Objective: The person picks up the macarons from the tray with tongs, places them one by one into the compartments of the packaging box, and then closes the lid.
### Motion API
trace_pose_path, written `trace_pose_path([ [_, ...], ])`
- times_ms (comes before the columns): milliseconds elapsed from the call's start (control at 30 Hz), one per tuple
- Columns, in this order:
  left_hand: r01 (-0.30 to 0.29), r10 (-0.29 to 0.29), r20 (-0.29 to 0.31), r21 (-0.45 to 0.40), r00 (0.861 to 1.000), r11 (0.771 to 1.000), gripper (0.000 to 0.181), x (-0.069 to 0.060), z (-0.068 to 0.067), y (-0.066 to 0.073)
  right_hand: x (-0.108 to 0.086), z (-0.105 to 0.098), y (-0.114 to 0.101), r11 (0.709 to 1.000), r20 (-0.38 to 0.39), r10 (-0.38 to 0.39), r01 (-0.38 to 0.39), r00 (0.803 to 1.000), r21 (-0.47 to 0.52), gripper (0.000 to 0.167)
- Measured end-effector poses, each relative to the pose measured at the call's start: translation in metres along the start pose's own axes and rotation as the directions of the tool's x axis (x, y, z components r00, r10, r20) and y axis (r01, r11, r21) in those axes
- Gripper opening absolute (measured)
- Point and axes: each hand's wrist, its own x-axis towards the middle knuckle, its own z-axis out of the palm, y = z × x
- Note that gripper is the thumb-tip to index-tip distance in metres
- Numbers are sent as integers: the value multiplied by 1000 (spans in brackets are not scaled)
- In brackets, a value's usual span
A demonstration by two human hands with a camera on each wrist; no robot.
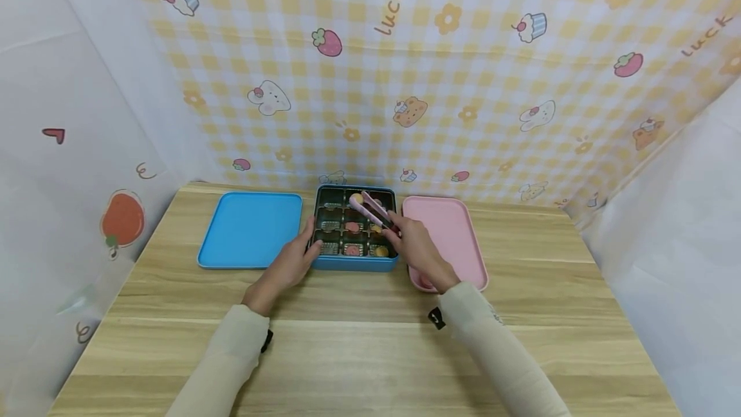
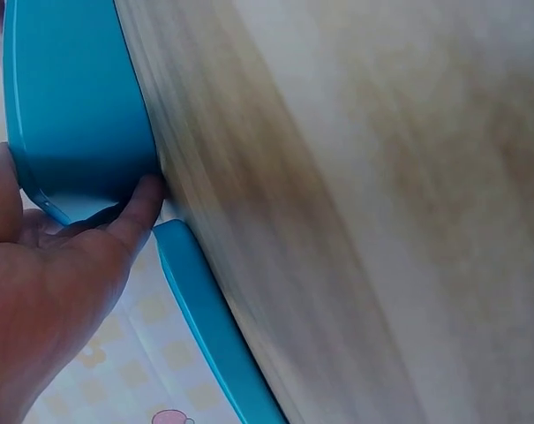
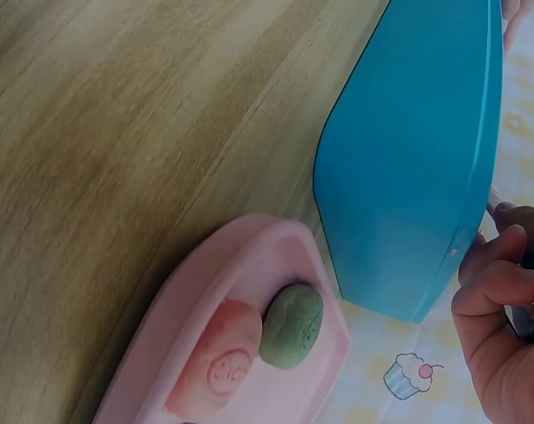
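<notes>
A blue box point(image 1: 354, 264) with a dark divided insert stands at the back middle. Several compartments hold small round pieces, among them a pink one point(image 1: 352, 250) and a yellow one point(image 1: 380, 251). My right hand point(image 1: 413, 243) grips pink tongs point(image 1: 370, 211) above the box. Between the tongs' tips is a round yellowish piece point(image 1: 357, 199), over the back middle compartments. My left hand point(image 1: 287, 264) rests against the box's left side, its fingers fairly straight along the wall point(image 2: 81, 115). In the right wrist view, the curled fingers point(image 3: 500, 291) partly hide the tongs.
Left of the box lies a flat blue lid or tray point(image 1: 251, 230). To the right is a pink tray point(image 1: 451, 230), partly under my right forearm, with a pink piece point(image 3: 218, 362) and a green piece point(image 3: 293, 327). A patterned cloth point(image 1: 376, 82) hangs behind the wooden table point(image 1: 347, 352).
</notes>
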Motion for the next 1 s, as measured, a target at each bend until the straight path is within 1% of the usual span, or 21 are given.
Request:
trace_pose_path([
  [133,4,-4,-4,0,1000,1000,69,0,1,1,1,2,0,1000,0,21,-21,1000,-13,35],
  [233,8,-8,-5,1,1000,1000,69,1,1,0,2,4,0,999,-1,25,-25,1000,-21,38],
  [400,24,-24,1,-1,1000,1000,68,1,2,-1,2,4,1,1000,-4,16,-16,1000,-27,37],
  [600,29,-29,7,2,1000,1000,68,1,2,0,1,3,3,1000,-12,-9,9,1000,-22,35],
  [767,33,-33,11,-3,999,999,68,1,1,0,0,4,4,1000,-8,-3,3,1000,-13,31],
  [900,32,-32,14,-1,999,999,68,1,0,-1,0,3,4,1000,-1,1,-1,1000,-5,22],
  [967,30,-30,12,0,999,1000,68,1,1,-1,0,3,5,1000,1,5,-5,1000,1,21],
  [1000,30,-30,11,0,999,1000,68,1,1,-1,-1,3,6,1000,4,10,-10,1000,9,23],
])
